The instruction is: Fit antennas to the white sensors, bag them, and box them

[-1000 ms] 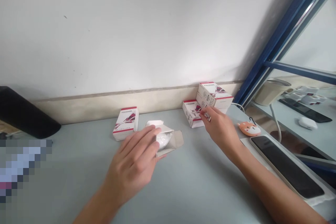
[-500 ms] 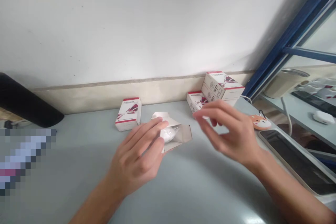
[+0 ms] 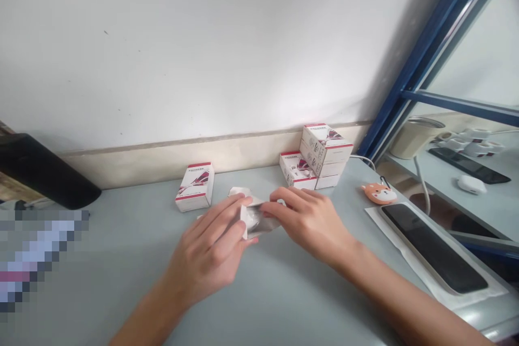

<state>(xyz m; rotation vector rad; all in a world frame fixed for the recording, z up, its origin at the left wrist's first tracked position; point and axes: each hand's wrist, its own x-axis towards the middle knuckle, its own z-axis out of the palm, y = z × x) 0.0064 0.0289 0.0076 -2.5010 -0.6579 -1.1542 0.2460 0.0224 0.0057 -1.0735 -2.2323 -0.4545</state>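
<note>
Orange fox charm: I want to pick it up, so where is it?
The fox charm sits at right in the head view, on the table, between the stacked boxes and the phone.

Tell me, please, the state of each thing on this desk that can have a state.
Small carton: open, flap out, between both hands
White item: wrapped in clear plastic, in the carton
Left hand: holding the carton
Right hand: holding the carton
Lone box: closed
Stacked boxes: closed, piled
Phone: screen dark

left hand [image 3: 208, 254]: fingers angled forward, grip hard to read | right hand [image 3: 308, 224]: fingers curled leftward, nearly meeting left hand
</note>
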